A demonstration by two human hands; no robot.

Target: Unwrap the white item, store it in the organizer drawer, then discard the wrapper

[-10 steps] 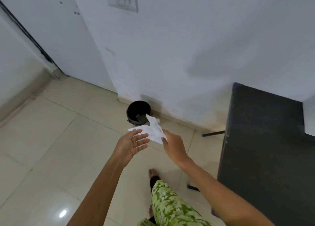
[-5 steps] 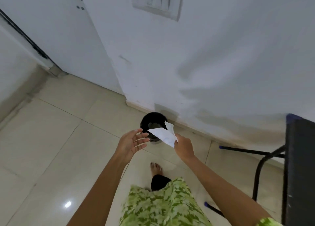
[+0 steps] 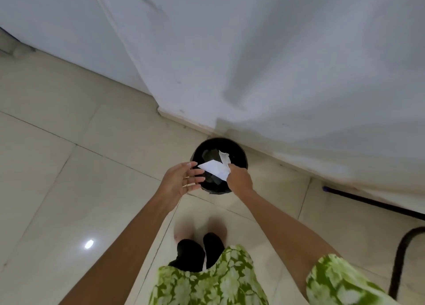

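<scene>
Since only the wrapper (image 3: 217, 168) is in view, and neither the white item nor the organizer drawer shows anywhere, the unwrapping and storing look finished, though that is a judgement; nothing here confirms the drawer step. What is plainly left is the discard itself: the paper has not yet been let go.

The right hand (image 3: 239, 178) has its fingers (image 3: 230, 166) clamped on one end of the wrapper, holding it up over the open mouth of the black bin (image 3: 239, 150) that stands on the tiled floor (image 3: 69, 166) close against the foot of the white wall (image 3: 253, 52). From those pinching fingers the sheet runs out leftward, its pointed far corner reaching just to the fingertips of the left hand (image 3: 181, 181). That left hand is empty, fingers spread apart and palm turned toward the paper; whether it touches the corner I cannot tell.

The wrapper is thin white paper, torn open and creased, one flat triangular flap pointing left and a ragged, crumpled strip sticking up beyond the right fingers. It looks light and limp, so it may flutter when dropped; releasing it low over the bin's centre seems the safe finish.
</scene>
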